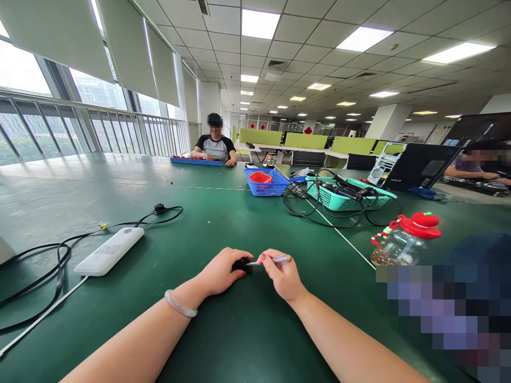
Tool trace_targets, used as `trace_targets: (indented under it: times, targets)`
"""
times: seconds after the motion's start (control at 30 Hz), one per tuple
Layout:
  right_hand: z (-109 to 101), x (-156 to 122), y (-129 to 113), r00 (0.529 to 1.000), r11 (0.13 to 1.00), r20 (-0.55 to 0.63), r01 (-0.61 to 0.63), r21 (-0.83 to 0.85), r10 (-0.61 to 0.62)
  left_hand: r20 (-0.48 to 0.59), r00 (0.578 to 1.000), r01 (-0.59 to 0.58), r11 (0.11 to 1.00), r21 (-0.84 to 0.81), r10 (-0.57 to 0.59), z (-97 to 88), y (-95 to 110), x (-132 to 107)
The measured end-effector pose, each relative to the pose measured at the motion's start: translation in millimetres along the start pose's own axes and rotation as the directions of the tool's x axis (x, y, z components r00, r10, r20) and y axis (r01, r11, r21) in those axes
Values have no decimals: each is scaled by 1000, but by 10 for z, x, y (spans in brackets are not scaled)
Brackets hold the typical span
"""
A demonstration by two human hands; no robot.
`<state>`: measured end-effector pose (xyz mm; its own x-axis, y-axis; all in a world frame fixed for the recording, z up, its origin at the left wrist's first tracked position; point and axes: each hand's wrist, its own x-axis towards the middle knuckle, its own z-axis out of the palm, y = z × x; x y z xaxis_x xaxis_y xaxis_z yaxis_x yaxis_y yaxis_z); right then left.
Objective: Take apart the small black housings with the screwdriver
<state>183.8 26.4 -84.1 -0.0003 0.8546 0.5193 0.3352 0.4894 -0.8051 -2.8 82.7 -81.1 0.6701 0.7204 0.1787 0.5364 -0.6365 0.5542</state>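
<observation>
Pinning a small black boxy part (241,264) against the matte green table mat (223,340), your left hand (219,272) curls over it, fingers pressed together on its top and near side. The part sits on the mat near the table's front edge, between your two hands.

Your right hand (284,277) pinches a slim pen-shaped tool (275,259) between thumb and forefinger, the other fingers folded under. The tool has a translucent barrel and a brassy end cap, and its thin metal tip meets the part.

- Left wrist: smooth pale translucent bangle (180,304).
- To your left: glossy white oblong power strip (109,250), lying flat, with black rubbery cables (59,268) looping beside it.
- Farther back, centre: blue lattice plastic basket (265,187) holding a red tray (260,177).
- Just right of that: teal mesh basket (347,199), tangled with black leads.
- Near right: clear rounded jar (395,247) with a red domed lid (421,226).
</observation>
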Motion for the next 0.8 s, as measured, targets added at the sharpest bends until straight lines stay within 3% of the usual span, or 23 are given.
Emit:
trace_targets:
  times: [0.07,0.13,0.27,0.47,0.8]
  targets:
    - [-30,30,88,990,985,-45,-127,120,133,4,999,43,999,-6,-43,-5,8,-3]
    - [-42,34,125,986,978,-51,-149,148,158,7,998,64,998,-14,-64,-8,12,-4]
    - [-38,2,52,1000,999,-20,-7,36,7,13,999,49,999,-20,-49,-15,15,-5]
    - [-30,-25,-41,977,969,17,214,-120,-213,12,998,65,998,-24,-64,-20,17,-6]
    - [-12,-4,-36,980,970,-90,157,-185,-176,-8,993,120,993,-14,-120,-3,1,-13]
